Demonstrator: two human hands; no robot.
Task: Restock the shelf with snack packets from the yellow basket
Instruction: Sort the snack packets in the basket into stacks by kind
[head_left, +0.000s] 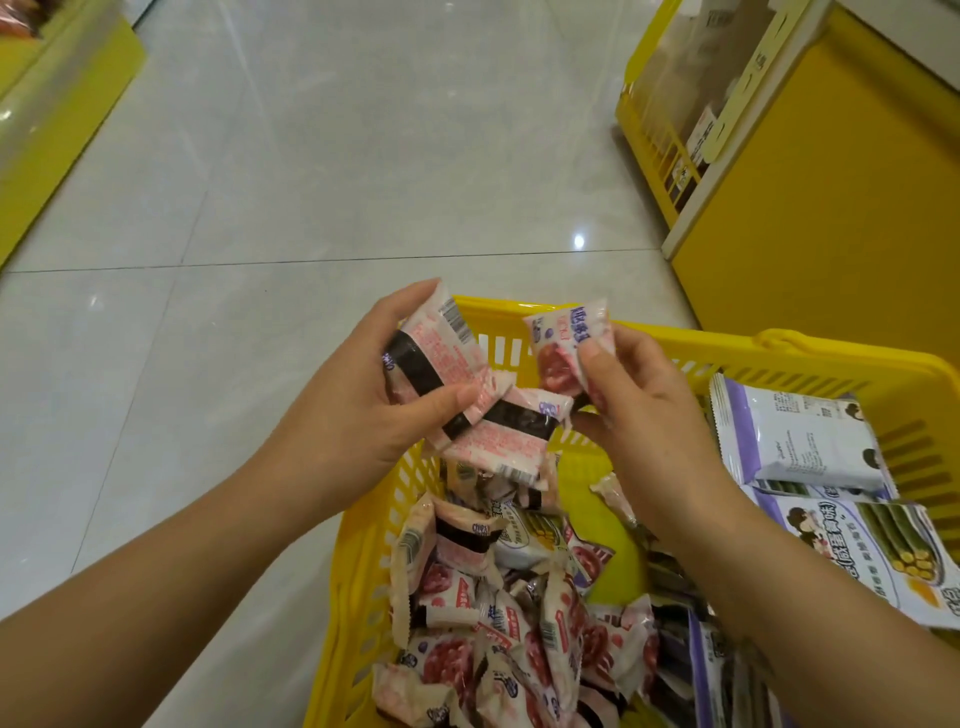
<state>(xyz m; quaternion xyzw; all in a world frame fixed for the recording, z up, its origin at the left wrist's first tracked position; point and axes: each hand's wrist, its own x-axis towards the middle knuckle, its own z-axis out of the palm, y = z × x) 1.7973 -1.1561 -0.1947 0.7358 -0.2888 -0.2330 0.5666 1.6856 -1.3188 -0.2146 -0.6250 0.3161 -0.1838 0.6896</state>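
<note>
Under me runs a glossy pale tiled floor (363, 156). A yellow shelf unit (831, 218) stands on it at my right, another yellow base (62, 119) at my left.

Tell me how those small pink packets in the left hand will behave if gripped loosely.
Probably light: the left hand holds several pink packets with thumb and fingers alone; the right hand pinches another. Likely slippery: their glossy wrappers fan out unevenly, so a loose grip may drop one. Probably soft, crinkly film rather than stiff.
</note>
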